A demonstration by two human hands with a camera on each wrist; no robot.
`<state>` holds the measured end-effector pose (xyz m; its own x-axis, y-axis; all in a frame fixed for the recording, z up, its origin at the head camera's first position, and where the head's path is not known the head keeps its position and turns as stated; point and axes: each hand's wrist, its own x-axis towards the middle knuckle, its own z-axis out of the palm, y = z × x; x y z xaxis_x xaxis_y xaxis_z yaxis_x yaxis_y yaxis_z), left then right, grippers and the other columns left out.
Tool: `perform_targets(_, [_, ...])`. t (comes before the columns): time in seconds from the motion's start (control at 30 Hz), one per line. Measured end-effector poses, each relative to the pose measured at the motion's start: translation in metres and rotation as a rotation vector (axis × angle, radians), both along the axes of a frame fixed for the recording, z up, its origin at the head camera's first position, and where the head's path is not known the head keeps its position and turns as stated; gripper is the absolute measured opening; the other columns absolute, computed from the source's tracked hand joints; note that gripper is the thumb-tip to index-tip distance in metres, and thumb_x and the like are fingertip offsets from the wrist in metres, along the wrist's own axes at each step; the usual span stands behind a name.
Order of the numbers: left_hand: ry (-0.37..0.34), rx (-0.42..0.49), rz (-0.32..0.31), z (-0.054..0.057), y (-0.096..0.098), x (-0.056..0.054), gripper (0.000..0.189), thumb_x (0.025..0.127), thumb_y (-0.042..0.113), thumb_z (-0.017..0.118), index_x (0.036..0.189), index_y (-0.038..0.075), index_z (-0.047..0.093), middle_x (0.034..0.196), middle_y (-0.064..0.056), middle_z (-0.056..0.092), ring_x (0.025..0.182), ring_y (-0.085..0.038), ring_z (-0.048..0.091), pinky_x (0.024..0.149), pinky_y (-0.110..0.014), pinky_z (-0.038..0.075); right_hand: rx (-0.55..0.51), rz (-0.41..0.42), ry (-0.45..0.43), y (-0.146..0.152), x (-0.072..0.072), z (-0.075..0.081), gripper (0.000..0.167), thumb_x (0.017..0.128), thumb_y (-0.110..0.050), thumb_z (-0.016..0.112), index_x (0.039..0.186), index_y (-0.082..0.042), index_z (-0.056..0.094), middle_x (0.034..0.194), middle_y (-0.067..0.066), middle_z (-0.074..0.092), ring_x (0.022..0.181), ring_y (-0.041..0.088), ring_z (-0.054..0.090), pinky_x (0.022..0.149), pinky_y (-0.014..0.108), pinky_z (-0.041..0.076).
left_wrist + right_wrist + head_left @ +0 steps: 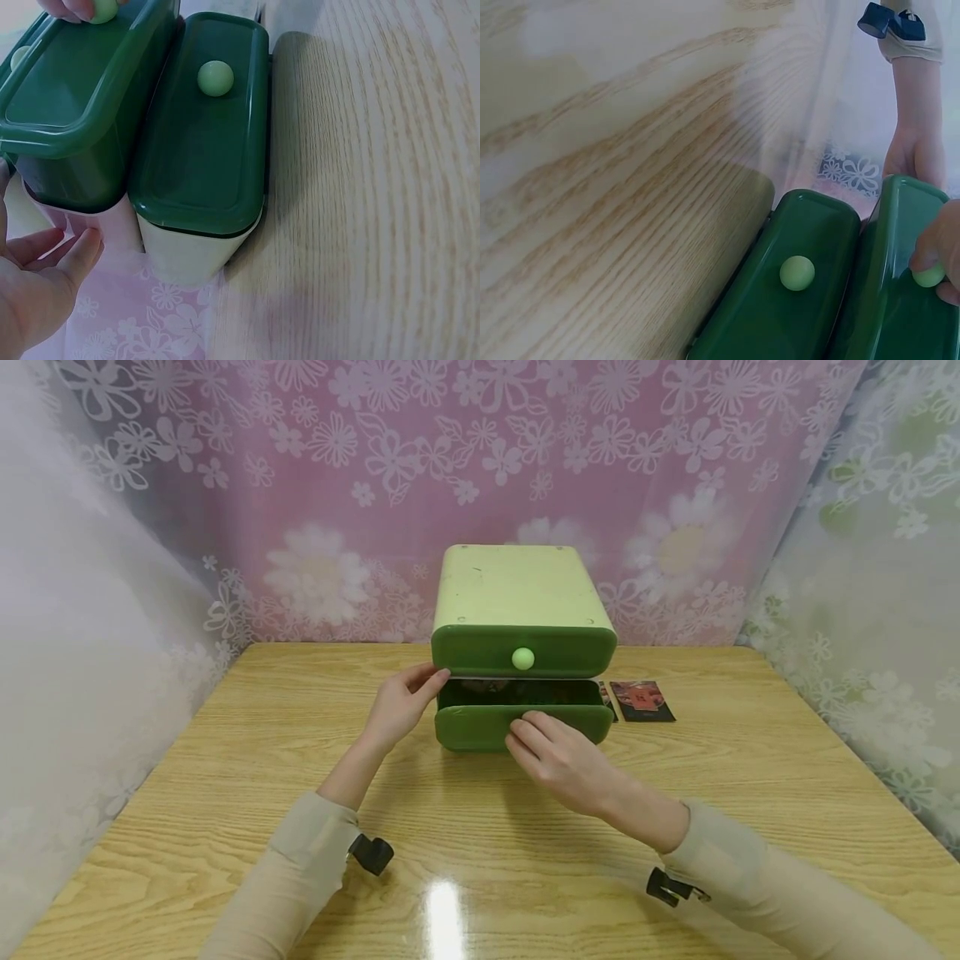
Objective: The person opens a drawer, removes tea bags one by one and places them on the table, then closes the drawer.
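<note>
A small drawer cabinet [521,585] has a pale yellow-green shell and dark green drawer fronts with round light green knobs. One drawer [472,728] is pulled part way out, and its dim inside holds something I cannot make out. My right hand [558,760] pinches that drawer's knob [928,276] between thumb and fingers. At the cabinet's left side, my left hand [405,702] rests its fingers on the shell, the thumb by the front corner. Above, the top drawer [480,652] is closed. Both wrist views show a lower drawer [199,150], also closed.
A dark packet [642,702] with a red panel lies on the wooden table [225,760] to the cabinet's right. Another similar one is partly hidden behind the drawer. Flowered curtains [487,460] stand behind and at both sides.
</note>
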<state>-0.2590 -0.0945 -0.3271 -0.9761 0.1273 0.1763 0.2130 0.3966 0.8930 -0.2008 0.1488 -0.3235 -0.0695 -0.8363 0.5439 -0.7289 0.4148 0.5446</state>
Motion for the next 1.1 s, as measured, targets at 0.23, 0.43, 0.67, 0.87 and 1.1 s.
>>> perform_targets(0.23, [-0.006,-0.003,-0.003,0.001,0.000,-0.001,0.060,0.091,0.047,0.055,0.131,0.002,0.051,0.125,-0.013,0.056,0.115,-0.025,0.052,0.094,-0.039,0.043,-0.001,-0.002,0.003,0.000,0.003,-0.001,0.044,0.100,0.004,0.025,0.090,0.004,0.068,0.093,0.016,0.060,0.087,0.028,0.057,0.077,0.031,0.051])
perform_targets(0.43, [-0.001,-0.013,-0.004,0.002,-0.001,-0.001,0.060,0.091,0.047,0.055,0.131,0.002,0.052,0.126,-0.013,0.056,0.116,-0.025,0.052,0.094,-0.040,0.043,0.002,-0.010,0.000,-0.001,0.007,-0.001,0.044,0.100,0.004,0.025,0.091,0.004,0.069,0.093,0.016,0.061,0.088,0.028,0.057,0.079,0.032,0.050])
perform_targets(0.67, [0.001,-0.029,-0.012,0.000,-0.001,-0.002,0.062,0.090,0.048,0.054,0.131,0.002,0.051,0.126,-0.013,0.056,0.116,-0.026,0.051,0.095,-0.040,0.043,0.000,0.007,0.021,-0.002,0.011,-0.001,0.044,0.099,0.005,0.025,0.090,0.004,0.068,0.093,0.016,0.061,0.087,0.028,0.057,0.078,0.031,0.051])
perform_targets(0.87, [0.006,-0.035,-0.018,0.000,-0.001,0.000,0.063,0.090,0.049,0.054,0.132,0.002,0.050,0.126,-0.013,0.056,0.116,-0.026,0.051,0.096,-0.041,0.042,-0.001,0.001,0.021,-0.002,0.016,0.000,0.043,0.099,0.005,0.026,0.090,0.003,0.068,0.092,0.016,0.061,0.087,0.027,0.058,0.078,0.031,0.051])
perform_targets(1.1, [0.017,-0.037,-0.014,0.000,0.000,0.000,0.062,0.091,0.048,0.054,0.132,0.002,0.051,0.125,-0.014,0.056,0.115,-0.027,0.052,0.095,-0.041,0.043,0.001,-0.006,0.022,-0.002,0.021,0.001,0.044,0.100,0.005,0.026,0.090,0.003,0.069,0.093,0.016,0.061,0.087,0.027,0.058,0.078,0.030,0.051])
